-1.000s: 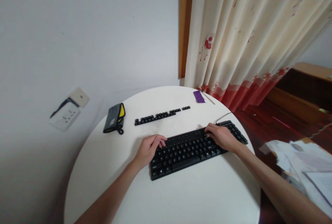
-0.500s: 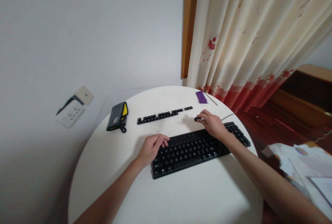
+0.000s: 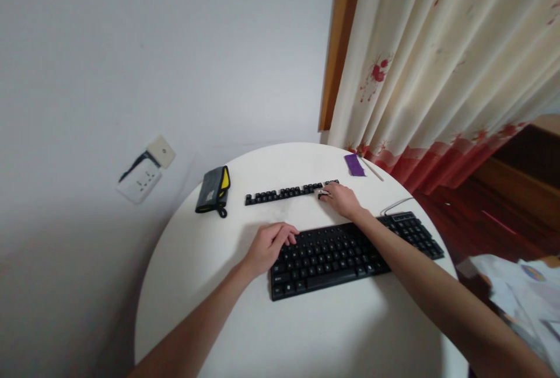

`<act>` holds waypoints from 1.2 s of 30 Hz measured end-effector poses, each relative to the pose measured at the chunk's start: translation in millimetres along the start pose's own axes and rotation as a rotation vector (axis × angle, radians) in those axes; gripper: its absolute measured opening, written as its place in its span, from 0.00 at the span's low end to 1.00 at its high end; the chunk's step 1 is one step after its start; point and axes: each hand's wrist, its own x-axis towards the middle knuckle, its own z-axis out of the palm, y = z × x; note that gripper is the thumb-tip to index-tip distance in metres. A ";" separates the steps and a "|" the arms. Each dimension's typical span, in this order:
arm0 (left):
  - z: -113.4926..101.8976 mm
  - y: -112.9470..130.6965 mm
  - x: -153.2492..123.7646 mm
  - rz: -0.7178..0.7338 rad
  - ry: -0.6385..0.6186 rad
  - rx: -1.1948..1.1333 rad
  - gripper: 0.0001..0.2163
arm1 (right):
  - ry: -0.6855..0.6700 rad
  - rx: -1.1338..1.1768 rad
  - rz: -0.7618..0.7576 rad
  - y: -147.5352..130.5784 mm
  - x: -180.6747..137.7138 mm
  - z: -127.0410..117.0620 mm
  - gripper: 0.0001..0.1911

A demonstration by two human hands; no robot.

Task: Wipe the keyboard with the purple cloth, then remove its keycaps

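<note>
A black computer keyboard [image 3: 332,261] lies on the white round table, keys facing up. My left hand [image 3: 269,244] rests on its upper left corner, with the fingers bent over the back edge. Beyond the keyboard, loose black keycaps [image 3: 284,193] lie lined up in a long strip. My right hand [image 3: 343,200] is at the right part of this strip, fingers pinched on a small black keycap [image 3: 324,194] close to the table. The fingers partly hide that keycap and the strip's right end. My right forearm crosses over the keyboard.
A grey and yellow pouch [image 3: 213,191] sits at the table's left. Near the back right edge lie a purple cloth [image 3: 354,165] and a thin pale stick [image 3: 371,169]. The keyboard's cable [image 3: 394,205] runs toward the right edge. Wall and curtain [image 3: 394,92] stand behind.
My right hand has moved left with the keycap, from above the keyboard to the strip's right part. My left hand stays at the keyboard's corner. The whole view has shifted slightly.
</note>
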 end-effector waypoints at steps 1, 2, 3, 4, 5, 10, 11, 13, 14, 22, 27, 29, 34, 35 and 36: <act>0.0 0.3 0.0 0.002 -0.002 -0.001 0.21 | 0.011 0.001 0.008 0.0 -0.6 0.9 0.12; 0.0 0.6 -0.1 0.005 -0.003 -0.003 0.21 | 0.028 0.004 0.022 0.3 -1.6 1.6 0.13; 0.1 0.9 -0.2 0.006 -0.003 -0.007 0.21 | 0.049 0.005 0.046 0.7 -3.1 2.3 0.15; 0.3 1.1 -0.3 0.006 -0.004 -0.011 0.21 | 0.072 0.005 0.083 1.2 -4.6 2.9 0.17; 0.5 1.3 -0.5 0.003 -0.005 -0.015 0.21 | 0.089 0.005 0.129 1.6 -6.1 3.6 0.19; 2.5 1.7 -1.0 -0.007 -0.007 -0.023 0.21 | 0.004 0.031 0.323 0.4 -5.9 8.0 0.16; 2.7 1.8 -1.1 -0.007 -0.009 -0.022 0.20 | -0.004 0.038 0.338 -0.6 -4.0 9.1 0.15; 2.8 2.1 -1.1 -0.004 -0.011 -0.020 0.20 | 0.005 0.045 0.355 -2.7 0.7 11.2 0.15; 2.6 2.3 -1.1 -0.001 -0.011 -0.020 0.20 | 0.009 0.051 0.361 -3.6 3.3 12.0 0.14; 1.2 4.6 -0.8 0.002 -0.015 0.008 0.20 | 0.024 0.086 0.375 -4.9 15.8 14.9 0.13; 1.2 5.0 -0.6 0.010 -0.018 0.006 0.20 | 0.025 0.101 0.390 -5.4 19.4 16.9 0.14; 1.1 5.7 -0.5 0.010 -0.017 0.006 0.19 | 0.027 0.108 0.396 -5.7 20.6 17.7 0.13; 1.3 7.4 -0.7 0.014 -0.032 0.013 0.19 | 0.035 0.121 0.392 -5.2 23.1 19.2 0.12; 1.4 7.5 -0.7 0.013 -0.034 0.015 0.19 | 0.037 0.124 0.390 -4.9 23.4 19.4 0.12; 1.5 7.5 -0.8 0.012 -0.037 0.016 0.18 | 0.039 0.126 0.388 -4.6 23.7 19.5 0.12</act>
